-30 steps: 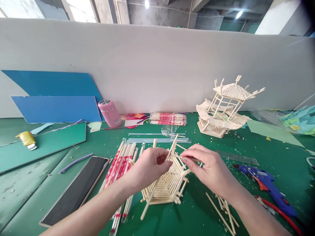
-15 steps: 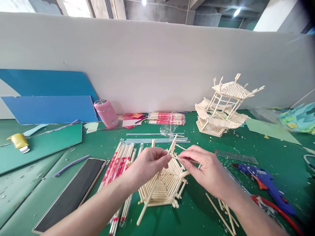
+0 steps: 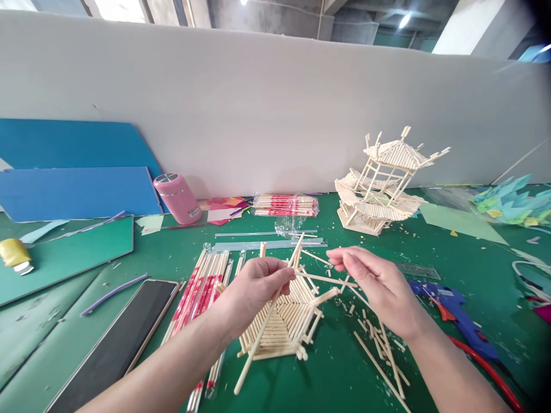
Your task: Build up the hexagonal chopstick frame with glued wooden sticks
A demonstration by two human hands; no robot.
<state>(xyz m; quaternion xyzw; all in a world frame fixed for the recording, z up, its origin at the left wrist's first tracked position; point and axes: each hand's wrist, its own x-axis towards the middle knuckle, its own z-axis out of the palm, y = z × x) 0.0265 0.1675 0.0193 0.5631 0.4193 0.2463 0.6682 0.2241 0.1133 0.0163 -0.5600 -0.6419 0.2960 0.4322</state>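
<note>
My left hand (image 3: 264,281) is closed in a pinch around a long wooden chopstick (image 3: 253,358), which slants over the table. A thinner wooden stick (image 3: 322,279) juts rightward from the same fingertips. Under that hand stands a many-sided frame of wooden sticks (image 3: 275,330), with stacked rows inside and posts at its corners; the hand covers part of it. To the right, my right hand (image 3: 374,281) has thumb and fingertips pressed together, apart from the left. Whether anything small is between them cannot be made out.
A hot glue gun (image 3: 451,310) with a red-handled tool (image 3: 486,367) and loose stick pieces (image 3: 383,355) lie right. Wrapped chopsticks (image 3: 202,292) and a phone (image 3: 116,344) are left. Behind stand a pink canister (image 3: 178,198) and a stick pagoda (image 3: 387,189).
My right hand has drawn off to the right and up from the thin stick near my left fingertips. The left hand still grips the chopstick. The view has shifted slightly.
</note>
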